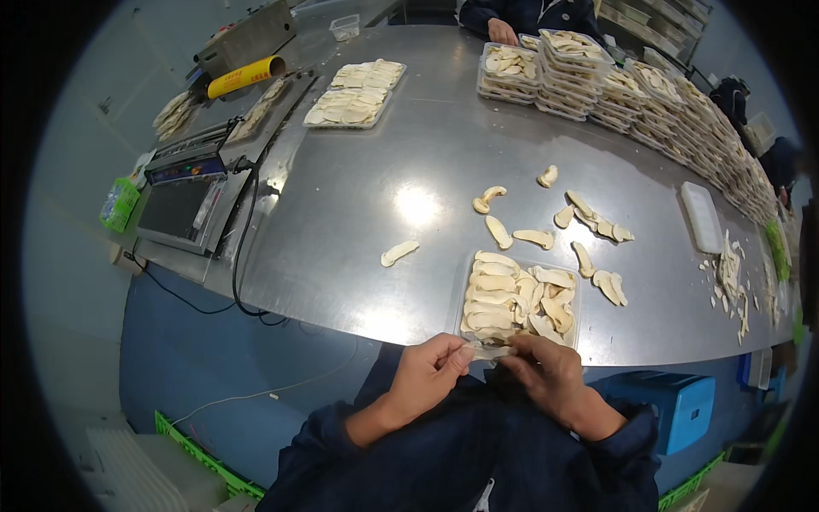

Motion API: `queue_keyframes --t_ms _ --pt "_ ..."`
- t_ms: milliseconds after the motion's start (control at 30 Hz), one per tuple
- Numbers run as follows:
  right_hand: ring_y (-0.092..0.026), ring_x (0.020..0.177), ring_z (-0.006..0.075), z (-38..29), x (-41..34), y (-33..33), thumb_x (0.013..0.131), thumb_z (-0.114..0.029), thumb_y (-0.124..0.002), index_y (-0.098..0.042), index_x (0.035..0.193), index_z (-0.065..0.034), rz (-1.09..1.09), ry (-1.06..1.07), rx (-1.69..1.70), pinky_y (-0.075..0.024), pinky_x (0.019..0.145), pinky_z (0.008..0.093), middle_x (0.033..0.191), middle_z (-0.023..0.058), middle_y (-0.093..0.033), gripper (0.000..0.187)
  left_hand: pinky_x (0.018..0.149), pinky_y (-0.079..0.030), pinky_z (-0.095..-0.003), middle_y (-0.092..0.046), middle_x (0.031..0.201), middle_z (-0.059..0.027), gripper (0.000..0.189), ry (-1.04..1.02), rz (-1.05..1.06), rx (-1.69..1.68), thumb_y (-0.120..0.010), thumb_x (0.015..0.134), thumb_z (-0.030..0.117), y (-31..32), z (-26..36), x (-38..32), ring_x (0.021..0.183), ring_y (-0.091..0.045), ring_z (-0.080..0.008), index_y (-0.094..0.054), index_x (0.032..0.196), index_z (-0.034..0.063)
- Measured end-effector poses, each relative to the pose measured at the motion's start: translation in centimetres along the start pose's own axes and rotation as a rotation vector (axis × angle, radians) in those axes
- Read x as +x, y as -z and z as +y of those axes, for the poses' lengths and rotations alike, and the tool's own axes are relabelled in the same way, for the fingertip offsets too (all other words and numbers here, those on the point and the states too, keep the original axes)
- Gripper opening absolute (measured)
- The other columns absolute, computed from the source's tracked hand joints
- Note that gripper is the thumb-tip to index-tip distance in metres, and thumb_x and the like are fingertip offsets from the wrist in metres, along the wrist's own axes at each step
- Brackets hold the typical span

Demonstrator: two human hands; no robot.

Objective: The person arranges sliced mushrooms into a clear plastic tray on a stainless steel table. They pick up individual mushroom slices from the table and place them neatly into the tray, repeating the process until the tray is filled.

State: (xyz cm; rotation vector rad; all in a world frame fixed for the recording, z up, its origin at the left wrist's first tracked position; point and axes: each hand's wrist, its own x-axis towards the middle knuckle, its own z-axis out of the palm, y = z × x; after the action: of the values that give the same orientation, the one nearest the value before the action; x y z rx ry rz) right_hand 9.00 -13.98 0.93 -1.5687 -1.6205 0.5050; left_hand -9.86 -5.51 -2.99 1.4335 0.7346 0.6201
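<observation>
Between my two hands, near the table's front edge, is a pale mushroom slice (489, 352). My left hand (430, 371) pinches its left end between thumb and fingers, while my right hand (550, 377) grips the other end. Just beyond them sits a clear plastic tray (458, 301) of sliced mushrooms. In its left half the slices (492, 283) lie in an overlapping column; on the right they lie more mixed. My hands cover part of the tray's near edge. Loose slices (499, 232) are scattered past the tray, and a single slice (400, 253) lies off to its left.
Filled trays (569, 77) stand in tall stacks along the far right, near a co-worker's hand (502, 31). Two filled trays (349, 107) lie far left, beside a wrapping machine (182, 198) with a black cable (237, 269). A white tray (701, 217) and mushroom scraps (729, 269) are right.
</observation>
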Motion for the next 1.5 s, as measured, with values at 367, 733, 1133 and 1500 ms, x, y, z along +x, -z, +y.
queue_keyframes --t_ms 367,733,1133,1500 --pt "-0.057 0.049 0.021 2.1 2.4 1.5 0.08 -0.017 -0.068 -0.054 0.086 -0.0053 -0.21 0.414 -0.463 -0.0442 0.042 0.0323 0.06 0.0049 -0.054 0.02 0.052 -0.041 -0.0187 -0.059 0.069 -0.0012 0.022 0.262 0.034 -0.11 -0.057 0.096 0.02 0.4 0.9 1.0 0.057 -0.051 -0.0041 -0.061 0.094 -0.0009" --pt "-0.063 0.054 0.0299 1.1 0.8 1.3 0.083 -0.011 -0.065 -0.063 0.096 0.001 -0.062 -0.223 -0.184 -0.0503 0.05 0.0374 0.062 0.0154 -0.062 0.018 0.055 -0.042 -0.0202 -0.06 0.069 -0.0023 0.018 0.04 0.199 0.083 -0.059 0.093 0.012 0.8 -1.2 0.9 0.062 -0.054 -0.0042 -0.06 0.105 -0.0024" --pt "-0.064 0.072 0.0334 6.7 8.8 6.4 0.08 -0.014 -0.063 -0.069 0.095 -0.0042 0.101 -0.12 -0.557 -0.0518 0.068 0.0397 0.081 0.0158 -0.065 0.018 0.051 -0.041 -0.0186 -0.058 0.078 -0.0011 0.026 0.039 0.154 0.135 -0.056 0.092 0.005 1.3 -1.5 3.7 0.056 -0.05 -0.0039 -0.052 0.116 -0.0048" --pt "-0.064 0.072 0.0325 9.3 16.8 1.1 0.07 -0.037 -0.075 -0.068 0.078 -0.0013 -0.169 -0.289 -0.6 -0.0513 0.068 0.0392 0.075 0.0159 -0.066 0.037 0.049 -0.045 -0.0223 -0.063 0.077 -0.0065 0.029 0.127 0.168 0.007 -0.059 0.089 0.007 1.4 -1.4 5.1 0.056 -0.056 -0.0073 -0.053 0.115 -0.0045"
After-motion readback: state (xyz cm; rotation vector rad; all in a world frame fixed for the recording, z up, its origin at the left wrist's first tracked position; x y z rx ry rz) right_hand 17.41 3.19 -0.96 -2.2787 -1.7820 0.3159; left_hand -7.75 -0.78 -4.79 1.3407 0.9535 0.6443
